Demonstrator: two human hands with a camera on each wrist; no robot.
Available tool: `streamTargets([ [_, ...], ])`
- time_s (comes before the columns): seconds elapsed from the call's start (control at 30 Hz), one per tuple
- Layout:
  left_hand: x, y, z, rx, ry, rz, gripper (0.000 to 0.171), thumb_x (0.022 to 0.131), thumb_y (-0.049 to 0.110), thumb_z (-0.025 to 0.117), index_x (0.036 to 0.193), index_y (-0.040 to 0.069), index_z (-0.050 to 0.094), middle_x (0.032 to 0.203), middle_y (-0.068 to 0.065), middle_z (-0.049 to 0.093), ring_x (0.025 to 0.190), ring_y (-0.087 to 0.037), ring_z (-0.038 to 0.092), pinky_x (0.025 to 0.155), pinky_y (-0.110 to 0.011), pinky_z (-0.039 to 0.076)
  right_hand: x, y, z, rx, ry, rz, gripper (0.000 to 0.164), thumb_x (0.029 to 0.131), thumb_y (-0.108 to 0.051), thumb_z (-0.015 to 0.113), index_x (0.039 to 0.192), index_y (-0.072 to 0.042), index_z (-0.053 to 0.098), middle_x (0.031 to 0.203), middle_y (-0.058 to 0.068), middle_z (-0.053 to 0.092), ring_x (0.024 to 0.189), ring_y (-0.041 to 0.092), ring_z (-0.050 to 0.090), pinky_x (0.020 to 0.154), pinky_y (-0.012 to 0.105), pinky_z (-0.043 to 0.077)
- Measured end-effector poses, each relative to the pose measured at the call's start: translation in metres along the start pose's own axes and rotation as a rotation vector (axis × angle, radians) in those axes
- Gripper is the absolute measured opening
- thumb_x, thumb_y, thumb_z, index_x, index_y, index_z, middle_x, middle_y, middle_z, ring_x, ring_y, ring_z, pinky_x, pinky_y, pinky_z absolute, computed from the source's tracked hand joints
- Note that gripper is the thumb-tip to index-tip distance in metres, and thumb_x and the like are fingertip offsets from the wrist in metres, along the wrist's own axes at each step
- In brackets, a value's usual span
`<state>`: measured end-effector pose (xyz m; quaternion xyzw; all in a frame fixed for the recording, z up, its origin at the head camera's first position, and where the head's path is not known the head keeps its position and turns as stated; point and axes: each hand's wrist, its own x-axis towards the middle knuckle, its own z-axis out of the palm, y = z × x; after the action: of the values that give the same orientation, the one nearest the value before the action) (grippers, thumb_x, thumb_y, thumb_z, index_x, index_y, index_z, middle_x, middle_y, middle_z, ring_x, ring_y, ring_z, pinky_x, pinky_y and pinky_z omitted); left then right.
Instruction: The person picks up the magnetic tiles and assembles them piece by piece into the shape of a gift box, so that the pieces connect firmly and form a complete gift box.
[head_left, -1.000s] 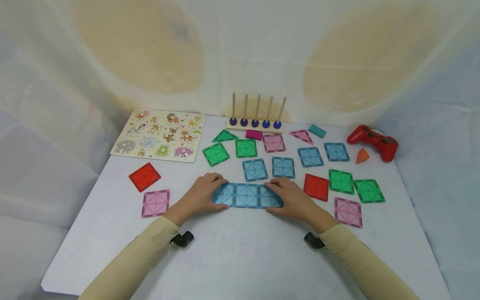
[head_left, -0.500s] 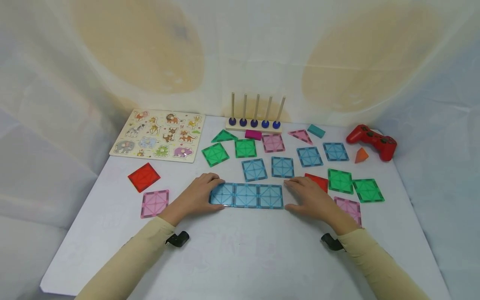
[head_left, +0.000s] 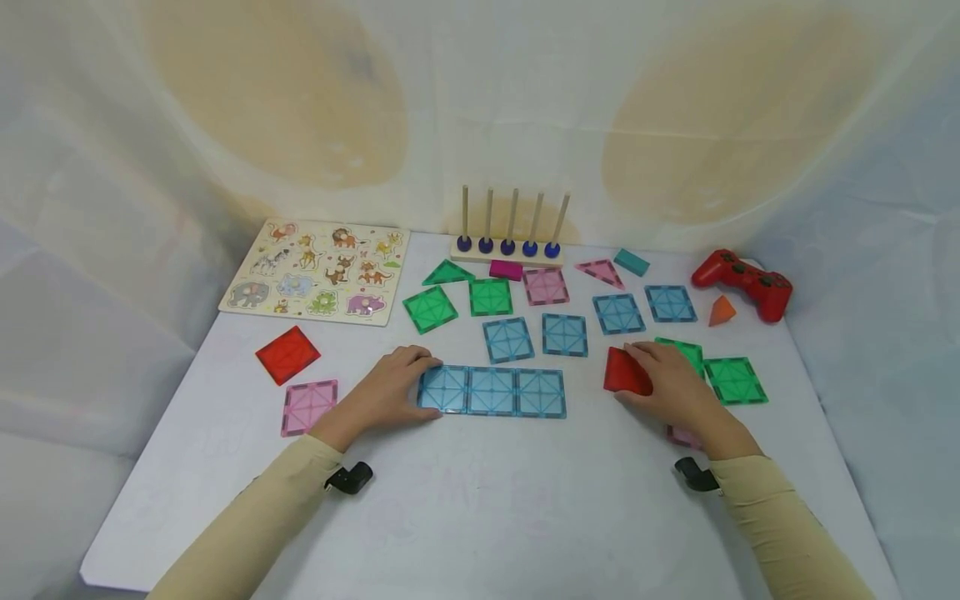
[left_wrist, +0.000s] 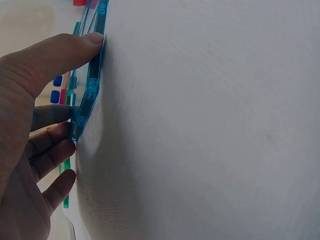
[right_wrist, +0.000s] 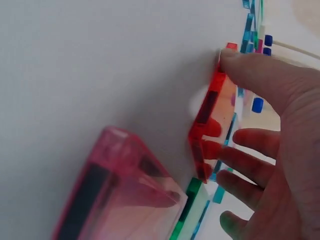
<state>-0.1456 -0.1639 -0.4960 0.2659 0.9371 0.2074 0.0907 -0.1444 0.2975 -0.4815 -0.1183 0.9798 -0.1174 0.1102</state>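
Three blue square magnetic tiles (head_left: 492, 392) lie edge to edge in a row at the middle of the table. My left hand (head_left: 386, 387) grips the row's left end. In the left wrist view its thumb rests on the near edge of the blue tile (left_wrist: 95, 65), and fingertips touch the far corner. My right hand (head_left: 671, 383) lies over a red square magnetic tile (head_left: 624, 372), holding it between thumb and fingers; its right part is hidden. Close to that hand in the right wrist view is a pink magnetic tile (right_wrist: 130, 190).
Loose blue, green and pink tiles lie behind the row. A peg stacker (head_left: 507, 247) and an animal puzzle board (head_left: 318, 271) stand at the back. A red game controller (head_left: 742, 283) is back right. Another red tile (head_left: 288, 355) and a pink tile (head_left: 310, 407) lie left.
My right hand has let go of the blue row's right end and moved right onto the red tile. The left hand has stayed at the row's left end, shifting only slightly left.
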Motion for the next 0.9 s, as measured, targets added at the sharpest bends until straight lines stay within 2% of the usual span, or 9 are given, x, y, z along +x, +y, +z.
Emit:
streamTargets([
  [0.13,0.0,-0.002,0.001,0.006,0.001,0.004,0.078,0.079,0.046,0.085,0.143,0.013,0.057,0.141,-0.009,0.052,0.129,-0.027,0.047,0.111,-0.049,0.043,-0.001,0.0,0.001,-0.001,0.009,-0.018,0.086,0.086,-0.043,0.08,0.153,-0.004,0.042,0.148,0.024,0.042,0.135,0.046,0.035,0.092,0.065,0.053],
  [0.27,0.0,-0.002,0.001,0.008,0.005,0.008,0.077,0.079,0.046,0.085,0.143,0.013,0.057,0.141,-0.009,0.052,0.129,-0.027,0.047,0.111,-0.049,0.042,-0.002,-0.004,0.001,0.007,0.001,-0.022,0.085,0.086,-0.043,0.08,0.153,-0.007,0.044,0.149,0.022,0.042,0.136,0.046,0.034,0.091,0.064,0.054],
  [0.47,-0.001,-0.003,0.003,0.01,0.004,0.005,0.077,0.08,0.046,0.085,0.143,0.014,0.057,0.141,-0.008,0.052,0.129,-0.026,0.047,0.111,-0.048,0.042,-0.006,-0.016,0.001,0.047,-0.031,-0.043,0.089,0.081,-0.041,0.086,0.154,-0.011,0.045,0.15,0.021,0.043,0.137,0.046,0.035,0.086,0.061,0.057],
  [0.9,-0.001,-0.003,0.002,0.011,0.006,0.003,0.077,0.08,0.046,0.085,0.144,0.014,0.057,0.141,-0.008,0.051,0.129,-0.026,0.047,0.111,-0.048,0.043,-0.009,-0.032,0.01,0.05,-0.025,-0.153,0.085,0.08,-0.039,0.087,0.152,-0.015,0.05,0.149,0.015,0.047,0.135,0.04,0.042,0.086,0.055,0.059],
])
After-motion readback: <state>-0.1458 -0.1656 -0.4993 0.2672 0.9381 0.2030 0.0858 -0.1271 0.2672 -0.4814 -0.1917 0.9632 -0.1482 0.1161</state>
